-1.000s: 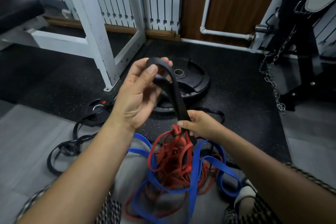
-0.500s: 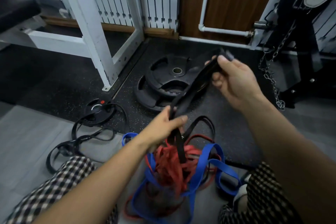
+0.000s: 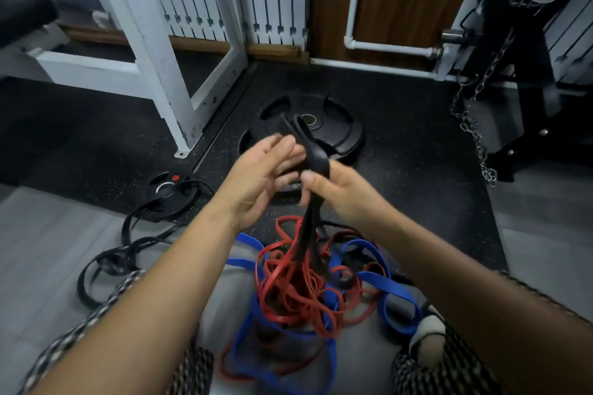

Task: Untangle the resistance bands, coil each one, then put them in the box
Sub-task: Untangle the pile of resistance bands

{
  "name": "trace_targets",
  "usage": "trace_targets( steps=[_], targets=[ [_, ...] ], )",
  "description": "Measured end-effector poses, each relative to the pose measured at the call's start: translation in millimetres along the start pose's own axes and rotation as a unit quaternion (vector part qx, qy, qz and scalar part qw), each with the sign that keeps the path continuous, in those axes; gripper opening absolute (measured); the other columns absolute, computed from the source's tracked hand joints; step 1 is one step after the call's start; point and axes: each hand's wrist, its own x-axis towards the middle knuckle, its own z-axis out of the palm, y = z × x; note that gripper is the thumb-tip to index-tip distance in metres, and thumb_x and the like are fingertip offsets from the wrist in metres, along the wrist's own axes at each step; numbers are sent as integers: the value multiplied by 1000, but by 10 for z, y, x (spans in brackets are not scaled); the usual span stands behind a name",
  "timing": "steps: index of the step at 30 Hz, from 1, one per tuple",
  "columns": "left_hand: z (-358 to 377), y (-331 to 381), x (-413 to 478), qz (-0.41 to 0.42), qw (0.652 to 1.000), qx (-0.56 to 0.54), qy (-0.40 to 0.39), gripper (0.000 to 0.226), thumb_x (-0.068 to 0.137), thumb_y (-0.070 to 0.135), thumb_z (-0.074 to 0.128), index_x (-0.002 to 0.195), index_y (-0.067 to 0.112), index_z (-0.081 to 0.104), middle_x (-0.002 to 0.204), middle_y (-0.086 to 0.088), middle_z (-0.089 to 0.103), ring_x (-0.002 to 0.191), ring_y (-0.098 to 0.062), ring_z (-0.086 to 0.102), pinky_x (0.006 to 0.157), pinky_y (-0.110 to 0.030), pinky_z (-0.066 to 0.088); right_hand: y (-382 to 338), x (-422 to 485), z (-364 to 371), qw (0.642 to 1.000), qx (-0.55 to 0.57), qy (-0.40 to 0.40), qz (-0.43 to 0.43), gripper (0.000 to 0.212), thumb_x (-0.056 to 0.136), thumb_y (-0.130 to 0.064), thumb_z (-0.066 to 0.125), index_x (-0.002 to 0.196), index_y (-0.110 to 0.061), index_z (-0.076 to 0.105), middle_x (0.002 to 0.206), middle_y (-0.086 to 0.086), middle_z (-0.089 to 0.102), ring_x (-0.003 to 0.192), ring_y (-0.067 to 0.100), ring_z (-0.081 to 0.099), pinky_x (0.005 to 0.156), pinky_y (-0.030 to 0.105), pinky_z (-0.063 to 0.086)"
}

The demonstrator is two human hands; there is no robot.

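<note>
Two hands are raised at 12 o'clock above the tangle. Black band (image 3: 313,151) is pinched by right hand (image 3: 340,192), likely so it can be drawn free; left hand (image 3: 256,179) is spread, fingers relaxed beside it. Red bands (image 3: 288,292) and blue bands (image 3: 382,282) are left knotted at 6 o'clock.

A band (image 3: 313,154) is held up between the left hand (image 3: 256,176) and the right hand (image 3: 340,192), and from the right hand it hangs down into a tangled heap of bands (image 3: 305,292) lying on the floor between the knees. Behind the hands, stacked weight plates (image 3: 340,131) lie on the mat (image 3: 401,189), with a frame post (image 3: 150,51) to their left and a chain (image 3: 475,135) hanging to their right. A further band (image 3: 109,263) lies left of the heap, near a small plate (image 3: 165,191) (contact cannot be told).
</note>
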Motion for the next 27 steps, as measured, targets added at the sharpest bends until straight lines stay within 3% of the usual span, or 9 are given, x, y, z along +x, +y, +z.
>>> trace_targets(
  steps=[2, 6, 9, 12, 15, 17, 20, 23, 27],
  targets=[
    [-60, -177, -26, -49, 998, 43, -10, 52, 73, 24, 70, 119, 9, 50, 93, 3, 69, 85, -8, 64, 87, -32, 44, -143, 51, -18, 996, 77, 28, -33, 32, 96, -11, 44, 65, -14, 54, 55, -4, 58, 62, 20, 53, 67, 28, 45],
    [33, -590, -197, -84, 975, 131, -160, 51, 67, 14, 70, 115, 20, 53, 108, 0, 59, 100, -10, 54, 91, -28, 44, -423, 150, -164, 960, 267, 82, -31, 28, 97, -11, 39, 71, -11, 49, 61, 2, 49, 61, 18, 50, 75, 37, 48],
    [56, -753, -259, -76, 961, 215, -154, 37, 78, 1, 68, 109, 17, 54, 98, 0, 56, 93, -6, 52, 86, -21, 44, -535, 171, -388, 937, 333, 83, -64, 21, 97, -15, 39, 79, -11, 48, 65, 0, 48, 63, 12, 50, 71, 29, 52],
    [37, -635, -199, -58, 976, 198, -74, 18, 86, -4, 55, 92, 13, 57, 82, -2, 60, 74, -5, 56, 73, -18, 47, -520, 172, -590, 950, 285, 119, -54, 16, 96, -18, 42, 84, -14, 50, 64, -3, 47, 61, 10, 48, 62, 25, 46],
    [-8, -251, -70, -4, 995, 92, 30, 20, 89, -5, 46, 83, 12, 53, 59, 3, 62, 55, -3, 56, 60, -16, 47, -411, 164, -627, 986, 23, 167, -12, 11, 95, -23, 49, 90, -13, 49, 63, -4, 47, 54, 7, 46, 53, 19, 42],
    [-22, -54, -23, 22, 999, 12, 46, 17, 89, -5, 45, 87, 9, 54, 66, -1, 64, 59, -8, 59, 60, -19, 51, -294, 154, -505, 992, -92, 83, 26, 17, 89, -28, 57, 85, -13, 51, 62, -7, 53, 52, 2, 49, 49, 12, 40],
    [47, -8, -52, 14, 998, -21, 52, 19, 87, -10, 45, 95, 6, 52, 79, -9, 61, 64, -13, 61, 60, -22, 53, -85, 106, -195, 983, -125, -97, 94, 27, 76, -25, 74, 95, -19, 56, 83, -11, 64, 73, -5, 58, 65, 11, 46],
    [97, -45, -72, 7, 999, -22, 45, 24, 85, -12, 46, 99, 7, 51, 84, -9, 60, 64, -10, 63, 61, -19, 53, 103, 138, -38, 985, -140, -23, 96, 79, 55, -46, 83, 119, -14, 50, 112, -3, 62, 103, 8, 58, 90, 30, 50],
    [-93, 48, -118, 71, 989, 118, -62, 36, 74, -3, 63, 103, 17, 58, 95, 1, 64, 86, 0, 63, 76, -14, 49, 91, 157, 5, 992, -97, 43, 64, 48, 67, -23, 80, 111, -13, 63, 102, 0, 70, 96, 9, 64, 87, 30, 53]
  ],
)
